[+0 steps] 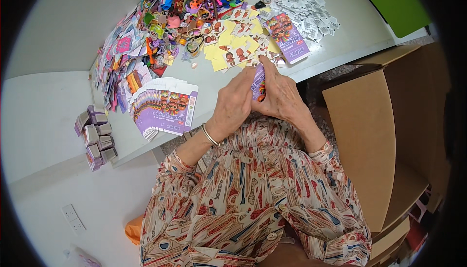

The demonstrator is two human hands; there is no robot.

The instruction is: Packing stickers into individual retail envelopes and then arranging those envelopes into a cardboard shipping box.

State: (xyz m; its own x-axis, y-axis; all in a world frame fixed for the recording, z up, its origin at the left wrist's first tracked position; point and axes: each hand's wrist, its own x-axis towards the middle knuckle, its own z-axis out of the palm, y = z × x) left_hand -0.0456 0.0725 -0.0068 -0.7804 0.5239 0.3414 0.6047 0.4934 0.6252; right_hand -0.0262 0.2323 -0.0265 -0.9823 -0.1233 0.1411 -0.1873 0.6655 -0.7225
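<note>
Looking past your hands, the worktop [335, 48] is pretty packed: a fanned stack of flat purple cartons [163, 109] on your left, a heap of colourful plastic trinkets [194, 4] further back, yellow sticker cards [233, 43] just beyond your fingers, and a cardboard box [369, 121] on your right. The small purple carton [259, 83] sits upright between both hands, over the worktop's near edge. Your left hand [233, 104] and right hand [282, 94] have fingers pressed together, pinching it from both sides.

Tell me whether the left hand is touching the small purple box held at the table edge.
Touching. The head view shows the left hand pressed against the small purple box, with the right hand clasping its other side.
</note>
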